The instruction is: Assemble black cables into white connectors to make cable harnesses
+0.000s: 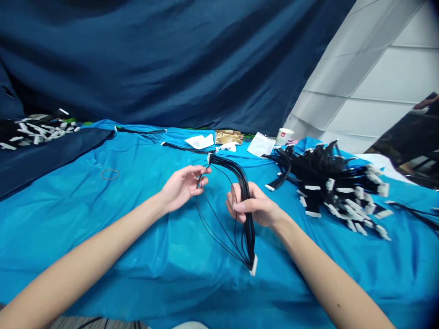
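A black wire harness (244, 178) with a white connector at each end is held up over the blue-covered table. My right hand (255, 205) is closed around the middle of its wire bundle, thumb across the front. The lower white connector (253, 265) hangs below that hand, and the upper white connector (209, 158) points away from me. A few thin wires bow out of the bundle to the left. My left hand (187, 187) pinches one or more of these loose wires between thumb and fingers, just below the upper connector.
A large pile of black harnesses (318, 173) lies at the right, another pile (37, 130) at the far left on dark cloth. Along the back are single harnesses, a gold tissue pack (228, 137), white papers (261, 144) and a paper cup (284, 136). A rubber band (109, 174) lies at left.
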{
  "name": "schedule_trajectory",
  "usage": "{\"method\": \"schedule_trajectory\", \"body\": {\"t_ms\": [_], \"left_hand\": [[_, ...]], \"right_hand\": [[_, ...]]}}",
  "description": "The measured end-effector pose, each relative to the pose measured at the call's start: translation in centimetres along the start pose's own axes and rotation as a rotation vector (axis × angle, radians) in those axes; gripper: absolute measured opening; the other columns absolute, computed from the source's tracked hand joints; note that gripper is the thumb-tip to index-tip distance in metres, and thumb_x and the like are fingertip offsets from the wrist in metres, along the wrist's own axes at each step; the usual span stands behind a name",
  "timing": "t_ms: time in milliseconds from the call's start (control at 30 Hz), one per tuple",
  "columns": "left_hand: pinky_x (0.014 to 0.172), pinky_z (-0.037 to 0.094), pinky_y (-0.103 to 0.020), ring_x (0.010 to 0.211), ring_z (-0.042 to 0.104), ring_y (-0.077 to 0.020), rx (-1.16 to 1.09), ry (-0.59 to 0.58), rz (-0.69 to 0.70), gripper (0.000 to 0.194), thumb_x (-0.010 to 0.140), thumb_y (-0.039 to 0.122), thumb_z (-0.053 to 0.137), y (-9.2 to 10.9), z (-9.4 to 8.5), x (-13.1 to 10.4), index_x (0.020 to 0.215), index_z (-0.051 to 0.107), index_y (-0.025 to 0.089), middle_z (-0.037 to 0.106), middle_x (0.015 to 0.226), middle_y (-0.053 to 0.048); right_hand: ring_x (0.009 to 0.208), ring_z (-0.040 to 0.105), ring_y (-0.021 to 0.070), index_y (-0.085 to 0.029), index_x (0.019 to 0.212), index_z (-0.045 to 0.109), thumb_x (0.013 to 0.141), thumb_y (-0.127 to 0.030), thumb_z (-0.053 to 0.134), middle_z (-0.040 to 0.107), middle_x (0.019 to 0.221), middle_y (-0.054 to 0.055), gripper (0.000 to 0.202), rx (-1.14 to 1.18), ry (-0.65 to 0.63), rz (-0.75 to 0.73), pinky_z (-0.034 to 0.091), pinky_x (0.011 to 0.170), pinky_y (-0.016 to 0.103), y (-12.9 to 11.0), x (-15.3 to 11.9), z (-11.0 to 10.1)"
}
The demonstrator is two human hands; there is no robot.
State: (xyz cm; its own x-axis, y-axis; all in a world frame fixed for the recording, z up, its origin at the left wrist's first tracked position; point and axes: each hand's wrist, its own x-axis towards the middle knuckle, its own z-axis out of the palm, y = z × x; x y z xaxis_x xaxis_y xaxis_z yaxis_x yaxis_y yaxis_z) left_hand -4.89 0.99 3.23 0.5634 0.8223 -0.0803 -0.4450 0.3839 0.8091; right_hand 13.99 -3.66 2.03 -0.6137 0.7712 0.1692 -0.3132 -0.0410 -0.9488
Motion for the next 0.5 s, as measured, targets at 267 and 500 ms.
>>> {"method": "schedule_trajectory", "body": {"t_ms": [267, 500], "left_hand": [[0.037, 0.026, -0.016, 0.056, 0.04, -0.0054, 0.164, -0.066, 0.086, 0.012, 0.075, 0.017, 0.046, 0.06, 0.37, -0.53, 0.064, 0.048, 0.012, 0.048, 0.089, -0.003], [0.038, 0.025, -0.015, 0.055, 0.041, -0.0062, 0.265, -0.028, 0.092, 0.01, 0.077, 0.023, 0.051, 0.0, 0.52, -0.55, 0.076, 0.054, 0.013, 0.048, 0.07, -0.002]], "right_hand": [[0.037, 0.041, 0.0071, -0.017, 0.053, 0.045, 0.06, -0.014, 0.059, 0.049, 0.042, -0.004, 0.016, 0.157, -0.068, -0.056, 0.029, 0.042, 0.022, -0.03, -0.02, -0.11], [0.042, 0.044, 0.0072, -0.015, 0.06, 0.052, 0.065, -0.015, 0.063, 0.05, 0.045, -0.004, 0.012, 0.057, -0.036, -0.032, 0.03, 0.044, 0.021, 0.04, -0.01, -0.05]]}}
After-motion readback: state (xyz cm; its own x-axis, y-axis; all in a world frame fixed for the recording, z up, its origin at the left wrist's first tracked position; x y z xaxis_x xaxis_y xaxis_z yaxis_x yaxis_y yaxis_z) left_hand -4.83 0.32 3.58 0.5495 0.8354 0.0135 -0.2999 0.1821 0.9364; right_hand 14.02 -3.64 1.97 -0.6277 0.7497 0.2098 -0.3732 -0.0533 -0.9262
